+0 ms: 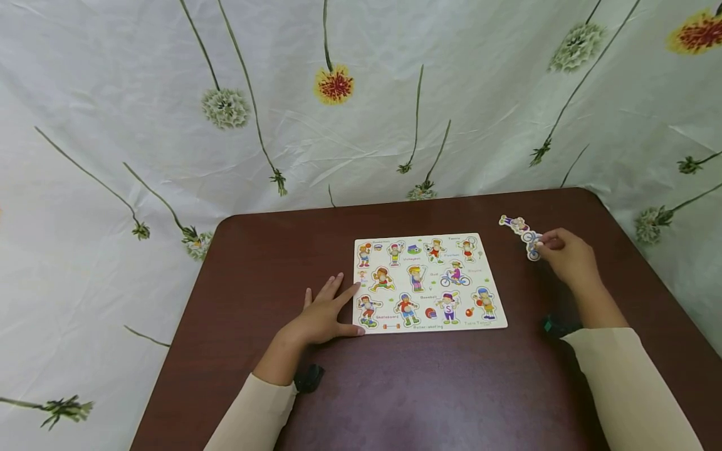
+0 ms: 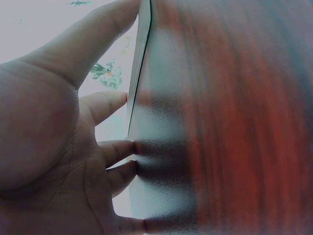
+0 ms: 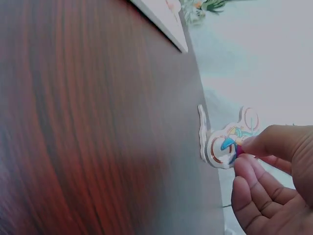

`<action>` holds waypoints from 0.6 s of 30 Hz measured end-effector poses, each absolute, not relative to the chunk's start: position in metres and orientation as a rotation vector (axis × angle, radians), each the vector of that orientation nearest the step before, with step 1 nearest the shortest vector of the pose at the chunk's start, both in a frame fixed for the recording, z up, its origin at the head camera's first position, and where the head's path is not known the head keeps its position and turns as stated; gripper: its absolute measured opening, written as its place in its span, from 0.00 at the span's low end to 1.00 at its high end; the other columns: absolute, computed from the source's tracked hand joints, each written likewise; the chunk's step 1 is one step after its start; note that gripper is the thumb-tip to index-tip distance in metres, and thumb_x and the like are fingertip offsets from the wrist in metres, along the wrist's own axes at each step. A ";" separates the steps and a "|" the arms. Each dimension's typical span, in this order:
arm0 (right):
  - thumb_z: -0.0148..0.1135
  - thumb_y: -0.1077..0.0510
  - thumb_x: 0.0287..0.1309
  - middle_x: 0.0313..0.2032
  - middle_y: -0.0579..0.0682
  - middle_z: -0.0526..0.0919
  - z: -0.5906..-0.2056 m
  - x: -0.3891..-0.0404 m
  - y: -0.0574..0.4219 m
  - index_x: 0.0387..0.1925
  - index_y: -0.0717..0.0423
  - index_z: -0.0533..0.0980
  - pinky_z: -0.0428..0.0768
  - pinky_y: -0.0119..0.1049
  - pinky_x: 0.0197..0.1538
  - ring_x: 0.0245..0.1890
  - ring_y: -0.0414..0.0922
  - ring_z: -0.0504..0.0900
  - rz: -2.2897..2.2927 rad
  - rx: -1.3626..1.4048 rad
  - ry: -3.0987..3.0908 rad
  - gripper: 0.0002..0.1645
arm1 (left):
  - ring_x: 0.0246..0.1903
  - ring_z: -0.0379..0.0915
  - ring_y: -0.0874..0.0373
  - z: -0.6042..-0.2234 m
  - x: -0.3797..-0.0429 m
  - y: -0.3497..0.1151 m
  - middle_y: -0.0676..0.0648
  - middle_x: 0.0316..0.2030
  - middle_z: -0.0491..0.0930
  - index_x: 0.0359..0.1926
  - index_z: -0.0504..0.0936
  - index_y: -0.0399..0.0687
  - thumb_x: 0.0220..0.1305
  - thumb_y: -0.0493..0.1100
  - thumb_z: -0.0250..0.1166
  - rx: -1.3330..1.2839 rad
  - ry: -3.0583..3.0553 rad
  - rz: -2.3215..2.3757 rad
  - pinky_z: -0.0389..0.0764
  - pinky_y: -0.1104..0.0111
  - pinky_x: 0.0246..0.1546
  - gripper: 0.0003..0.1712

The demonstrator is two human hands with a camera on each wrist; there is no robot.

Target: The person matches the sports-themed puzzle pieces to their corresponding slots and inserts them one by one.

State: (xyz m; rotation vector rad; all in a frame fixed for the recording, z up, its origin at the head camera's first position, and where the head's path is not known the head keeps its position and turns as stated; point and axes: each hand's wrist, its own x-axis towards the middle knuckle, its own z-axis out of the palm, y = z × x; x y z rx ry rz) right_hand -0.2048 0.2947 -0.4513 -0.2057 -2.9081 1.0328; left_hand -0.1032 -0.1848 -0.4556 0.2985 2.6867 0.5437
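My right hand [image 1: 566, 257] pinches a bicycle puzzle piece [image 1: 531, 245] between thumb and fingers at the right of the table. In the right wrist view, this bicycle piece [image 3: 222, 152] stands tilted, close to a flat figure-shaped piece [image 3: 202, 132] on the tabletop. That figure piece [image 1: 514, 223] shows just beyond the bicycle in the head view. A white puzzle board [image 1: 403, 282] printed with sports figures lies mid-table. Fingers spread, my left hand [image 1: 321, 316] rests at its left edge, thumb and index finger touching the board [image 2: 139, 63].
The dark brown wooden table [image 1: 429, 388] has rounded far corners. Behind it hangs a pale cloth [image 1: 372, 138] with a flower print. Small black devices sit at both wrists, such as the left one [image 1: 309, 378].
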 end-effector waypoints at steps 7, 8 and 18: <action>0.55 0.49 0.68 0.47 0.60 0.79 -0.448 -0.198 0.280 0.51 0.57 0.73 0.73 0.29 0.33 0.44 0.51 0.76 1.138 -0.145 -2.826 0.19 | 0.78 0.30 0.49 -0.455 -0.103 -0.185 0.45 0.78 0.39 0.76 0.50 0.68 0.52 0.68 0.68 0.307 2.687 0.529 0.29 0.37 0.70 0.55; 0.55 0.49 0.68 0.47 0.59 0.79 -0.448 -0.197 0.278 0.51 0.57 0.73 0.73 0.29 0.34 0.44 0.50 0.76 1.149 -0.136 -2.816 0.19 | 0.78 0.30 0.49 -0.455 -0.103 -0.186 0.44 0.78 0.39 0.76 0.50 0.68 0.52 0.68 0.68 0.310 2.687 0.527 0.29 0.36 0.70 0.55; 0.59 0.45 0.64 0.41 0.51 0.80 -0.449 -0.192 0.257 0.48 0.52 0.76 0.71 0.22 0.35 0.34 0.26 0.71 1.192 -0.036 -2.694 0.18 | 0.78 0.29 0.50 -0.456 -0.104 -0.185 0.46 0.78 0.37 0.75 0.50 0.69 0.51 0.68 0.68 0.294 2.683 0.538 0.28 0.37 0.70 0.55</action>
